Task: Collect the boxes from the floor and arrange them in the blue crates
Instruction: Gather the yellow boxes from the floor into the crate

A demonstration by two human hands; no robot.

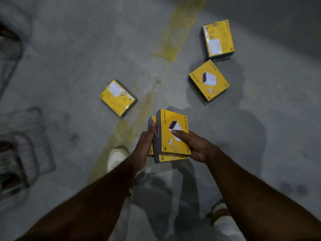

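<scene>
Both hands, left hand (145, 145) and right hand (194, 146), clutch a loose stack of boxes (171, 134); bending for 3 floor boxes (209, 80) could spill it

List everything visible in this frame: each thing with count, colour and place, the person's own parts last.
held boxes: at least three, yellow with dark sides, stacked in both hands
boxes on the floor: three, yellow; one left of the line, two to the right, near and far
painted line: one, worn yellow, running diagonally across the floor
floor: grey concrete
wire racks: dark, left edge, blurred
shoes: pale, one bottom centre, one bottom right
left hand: grips the stack's left side
right hand: thumb on the top box
</scene>
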